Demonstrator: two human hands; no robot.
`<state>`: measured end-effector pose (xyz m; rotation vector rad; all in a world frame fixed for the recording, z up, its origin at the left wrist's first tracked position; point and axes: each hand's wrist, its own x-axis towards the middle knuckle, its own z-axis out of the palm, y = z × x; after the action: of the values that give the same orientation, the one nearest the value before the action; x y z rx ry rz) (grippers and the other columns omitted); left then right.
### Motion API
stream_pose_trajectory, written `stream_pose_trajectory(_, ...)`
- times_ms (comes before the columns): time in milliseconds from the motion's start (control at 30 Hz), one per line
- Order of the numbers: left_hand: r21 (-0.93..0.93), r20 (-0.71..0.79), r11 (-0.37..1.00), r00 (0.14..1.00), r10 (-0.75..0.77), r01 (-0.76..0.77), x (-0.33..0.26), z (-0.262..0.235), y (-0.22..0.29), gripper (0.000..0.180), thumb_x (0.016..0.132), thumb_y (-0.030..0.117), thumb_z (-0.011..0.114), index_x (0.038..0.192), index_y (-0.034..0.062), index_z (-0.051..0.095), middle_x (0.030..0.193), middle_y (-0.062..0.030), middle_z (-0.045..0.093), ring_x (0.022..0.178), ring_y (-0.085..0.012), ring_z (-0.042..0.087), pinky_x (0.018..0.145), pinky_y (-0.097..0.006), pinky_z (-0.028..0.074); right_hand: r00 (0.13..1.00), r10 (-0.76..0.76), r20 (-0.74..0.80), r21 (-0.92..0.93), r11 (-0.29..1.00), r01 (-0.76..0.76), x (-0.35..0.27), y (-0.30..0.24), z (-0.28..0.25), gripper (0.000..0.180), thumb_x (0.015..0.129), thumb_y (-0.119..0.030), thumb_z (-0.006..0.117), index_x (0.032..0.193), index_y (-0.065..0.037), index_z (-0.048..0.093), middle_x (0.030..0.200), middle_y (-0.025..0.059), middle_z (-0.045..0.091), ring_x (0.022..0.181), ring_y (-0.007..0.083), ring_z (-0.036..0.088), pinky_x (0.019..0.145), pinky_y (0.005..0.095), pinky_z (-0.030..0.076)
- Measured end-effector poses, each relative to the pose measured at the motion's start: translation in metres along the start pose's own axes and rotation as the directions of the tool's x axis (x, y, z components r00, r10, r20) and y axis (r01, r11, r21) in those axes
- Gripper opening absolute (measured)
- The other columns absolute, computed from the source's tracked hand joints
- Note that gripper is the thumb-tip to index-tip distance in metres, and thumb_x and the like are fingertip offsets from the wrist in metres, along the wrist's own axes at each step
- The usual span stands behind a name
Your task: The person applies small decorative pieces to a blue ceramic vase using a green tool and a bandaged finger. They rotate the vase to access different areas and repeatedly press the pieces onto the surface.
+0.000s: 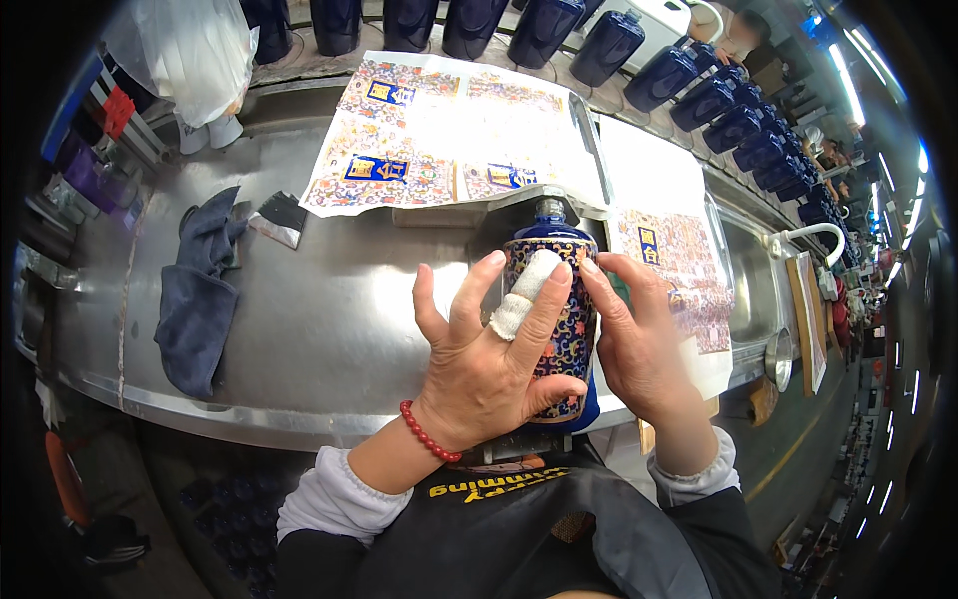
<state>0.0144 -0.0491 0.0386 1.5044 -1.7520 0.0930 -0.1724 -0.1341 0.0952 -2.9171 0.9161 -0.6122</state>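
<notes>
A dark blue glass bottle (576, 349) with a colourful floral pattern on its face lies in front of me, neck away from me. My left hand (484, 354) rests across it with fingers spread; a white wrap covers one finger, and a red bead bracelet circles the wrist. The index fingertip presses on the patterned face, and the thumb reaches over its lower part. On the bottle's right side, my right hand (639, 334) has its fingers stretched out, with fingertips at the upper right edge. Whatever supports the bottle underneath is mostly hidden.
Patterned print sheets (384, 135) lie beyond the bottle, and another sheet (669, 235) is at its right. A dark cloth (200, 309) lies left on the metal table (309, 329). Plain blue bottles (607, 48) line the far side. A sink (753, 275) is at right.
</notes>
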Motion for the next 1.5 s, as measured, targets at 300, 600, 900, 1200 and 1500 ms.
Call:
stream_pose_trajectory(300,-0.123,0.008,0.99,0.997,-0.073,0.073,0.017,0.001,-0.011,0.085,0.099,0.071,0.041,0.154,0.0065,0.047,0.12,-0.0011,0.07,0.138,-0.0347,0.034,0.118,-0.065,0.002,0.997,-0.016,-0.07,0.015,1.0,0.017,0.01,0.012,0.002,0.073,0.072,0.013,0.061,0.141,-0.011,0.061,0.137,0.0198,0.053,0.123,0.0397,0.054,0.104,0.0481,0.045)
stream_pose_trajectory(600,-0.004,0.032,1.0,0.999,-0.014,0.014,0.03,-0.002,-0.011,0.073,0.1,0.066,0.048,0.142,0.0082,0.062,0.094,0.0064,0.071,0.137,-0.0315,0.033,0.119,-0.062,-0.001,0.994,0.081,-0.066,0.1,0.992,-0.074,0.014,0.023,0.005,0.062,0.083,0.016,0.057,0.14,-0.008,0.062,0.14,0.0203,0.053,0.129,0.0408,0.053,0.107,0.046,0.047)
stream_pose_trajectory(900,0.035,0.046,0.999,0.999,-0.023,0.022,0.03,-0.003,-0.008,0.073,0.1,0.066,0.048,0.141,0.0075,0.062,0.114,-0.0005,0.069,0.134,-0.0309,0.039,0.12,-0.061,0.002,0.992,0.107,-0.064,0.21,0.973,-0.092,0.004,0.026,0.011,0.061,0.084,0.014,0.056,0.142,-0.005,0.059,0.141,0.0202,0.052,0.131,0.0391,0.051,0.108,0.0447,0.045)
stream_pose_trajectory(1200,0.107,0.073,0.994,0.997,0.001,-0.009,0.031,-0.008,-0.005,0.077,0.098,0.069,0.047,0.142,0.007,0.06,0.124,-0.0064,0.067,0.134,-0.0316,0.04,0.12,-0.06,0.003,0.989,0.134,-0.063,0.256,0.96,-0.114,-0.005,0.033,0.015,0.06,0.086,0.013,0.056,0.143,-0.005,0.058,0.139,0.02,0.054,0.13,0.0389,0.052,0.109,0.0454,0.044)
stream_pose_trajectory(1500,0.036,0.212,0.998,0.976,0.046,-0.055,0.02,-0.024,0.011,0.113,0.084,0.082,0.055,0.153,-0.0066,0.038,0.15,-0.0257,0.046,0.143,-0.0448,0.034,0.117,-0.07,0.008,0.983,0.157,-0.099,0.382,0.918,-0.108,-0.009,0.034,0.026,0.07,0.083,0.016,0.051,0.149,-0.009,0.054,0.144,0.0196,0.049,0.133,0.0383,0.049,0.112,0.045,0.041)
